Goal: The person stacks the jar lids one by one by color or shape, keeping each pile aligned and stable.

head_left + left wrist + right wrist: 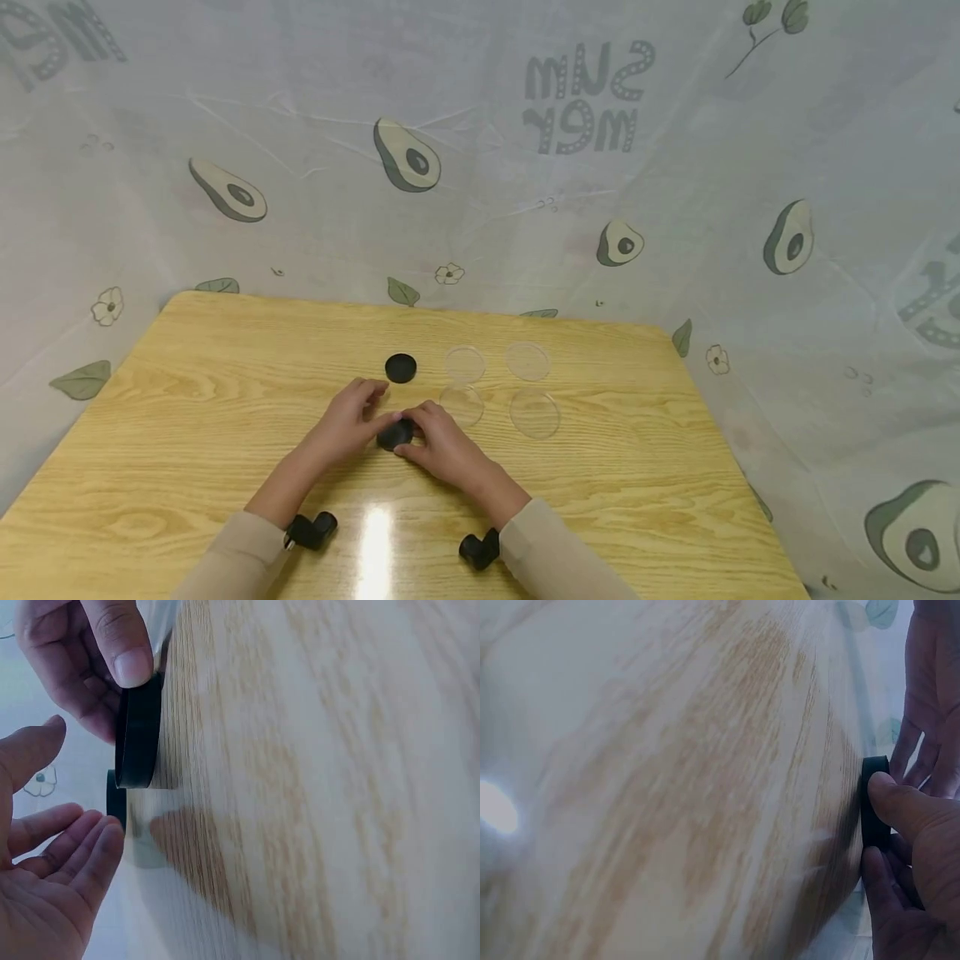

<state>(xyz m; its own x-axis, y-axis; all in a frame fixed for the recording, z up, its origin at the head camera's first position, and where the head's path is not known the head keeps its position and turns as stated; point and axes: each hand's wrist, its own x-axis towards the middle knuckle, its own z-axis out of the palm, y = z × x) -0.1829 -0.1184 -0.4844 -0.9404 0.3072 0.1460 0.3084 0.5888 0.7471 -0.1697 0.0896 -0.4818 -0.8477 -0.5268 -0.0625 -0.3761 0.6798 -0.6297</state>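
A round black lid [393,435] lies low over the wooden table between the two hands. My right hand [448,448] pinches its edge, thumb on the near side and fingers on the far side. In the left wrist view the lid [139,742] stands out as a shallow disc with a raised rim, the right thumb on its edge. My left hand [343,423] is just left of it, fingers loosely bent and apart from the thumb; no object shows between them. Behind the hands lies a second black lid [401,367].
Several clear round discs lie in two rows to the right, among them a front right disc [535,413] and a back right disc [527,361]. The wooden table [637,500] ends at a patterned cloth [495,208] hanging behind and at the sides.
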